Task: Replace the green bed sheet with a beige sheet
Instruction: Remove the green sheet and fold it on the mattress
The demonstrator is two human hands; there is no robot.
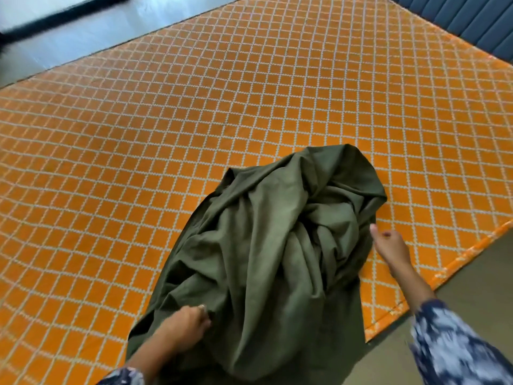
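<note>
Your left hand (191, 319) grips a fold of the green sheet (266, 262), fingers curled into the cloth. No writing or label shows on it. The sheet is plain olive, bunched and creased, heaped on the orange lattice-patterned mattress (194, 120) near its corner. Your right hand (390, 244) hovers loosely curled beside the heap, holding nothing.

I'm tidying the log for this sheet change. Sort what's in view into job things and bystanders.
Job:
green sheet, bunched in a heap on the mattress
orange mattress, stripped bare
left hand, gripping the sheet's near edge
right hand, at the heap's right side

Bystanders:
blue padded headboard
floor

No beige sheet shows.
</note>
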